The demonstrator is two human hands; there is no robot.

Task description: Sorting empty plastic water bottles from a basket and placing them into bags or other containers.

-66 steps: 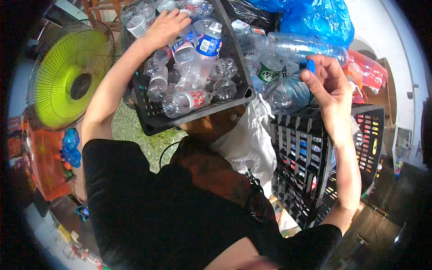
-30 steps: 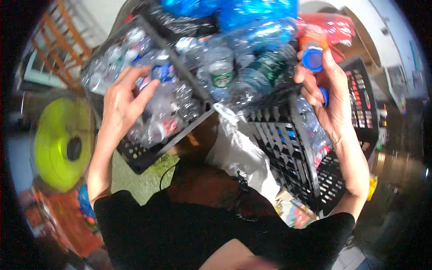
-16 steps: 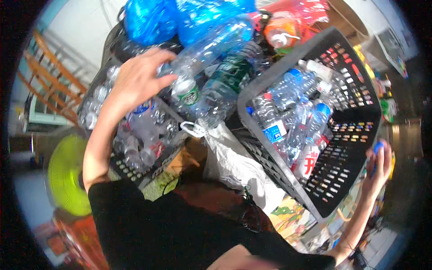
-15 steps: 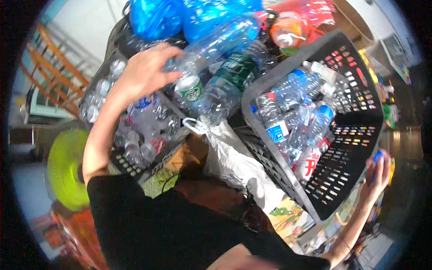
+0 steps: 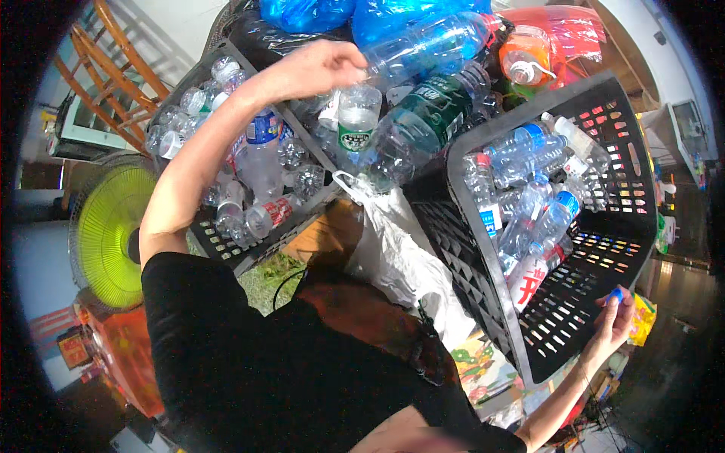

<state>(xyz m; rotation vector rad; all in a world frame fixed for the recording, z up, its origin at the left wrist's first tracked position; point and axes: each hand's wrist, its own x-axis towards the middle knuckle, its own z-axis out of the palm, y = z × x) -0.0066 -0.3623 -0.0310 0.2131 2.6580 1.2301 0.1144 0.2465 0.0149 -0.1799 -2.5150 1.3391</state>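
My left hand [image 5: 332, 69] is stretched over the pile at the top, fingers curled against the near end of a large clear plastic bottle [image 5: 427, 51]. Below that bottle are a clear cup with a green label [image 5: 357, 121] and a big bottle with a dark green label [image 5: 427, 109]. Out at the right, my right hand [image 5: 613, 321] pinches a blue bottle cap [image 5: 617, 294] beside the outer side of a black plastic basket [image 5: 642, 226]. Inside this tilted basket lie several empty bottles, among them a blue-capped bottle [image 5: 560, 211].
A second black basket [image 5: 308, 140] with several empty bottles stands on the left. Blue bags [image 5: 415, 16], a red bag [image 5: 570, 30] and an orange bottle [image 5: 526, 60] lie at the back. A white bag [image 5: 400, 249] hangs between the baskets. A green fan [image 5: 109, 234] stands far left.
My left hand has gone from open above the cup to closed at the clear bottle's end. That bottle has shifted slightly upward; the cup stands more upright. My right hand still holds the cap.
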